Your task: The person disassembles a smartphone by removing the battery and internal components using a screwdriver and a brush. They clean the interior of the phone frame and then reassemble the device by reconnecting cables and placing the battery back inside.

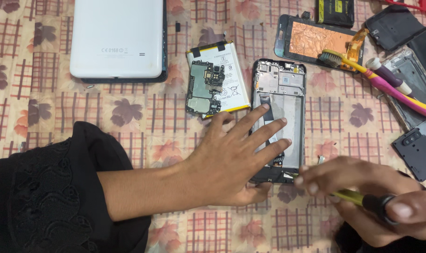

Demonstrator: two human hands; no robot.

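Checked cloth (44, 117) with brown leaf prints covers the whole work surface. On it the left hand (231, 157) lies flat, palm down, its fingers (264, 129) spread apart and pressing on the lower half of an opened phone frame (281, 93), which lies lengthwise near the middle of the cloth. The right hand (367, 197) is closed around a screwdriver (358, 199) with a yellow-green shaft and black grip, thumb and fingertips pinched on it; its tip sits at the frame's bottom edge, though the exact contact point is hidden by the fingers. Both arms wear black sleeves. Just left of the frame lies a white battery (229, 75), with a dark circuit board (202, 89) resting partly on it. Farther left, at the top, a white tablet (117, 35) lies face down. To the right of the frame, a screen panel (311, 40) with a copper-coloured back lies under the head of a yellow toothbrush (344, 61), and a pink and purple tool (395, 84) lies beside that brush. Dark phone covers sit along the right edge, among them 1 small black camera cover (416, 152).
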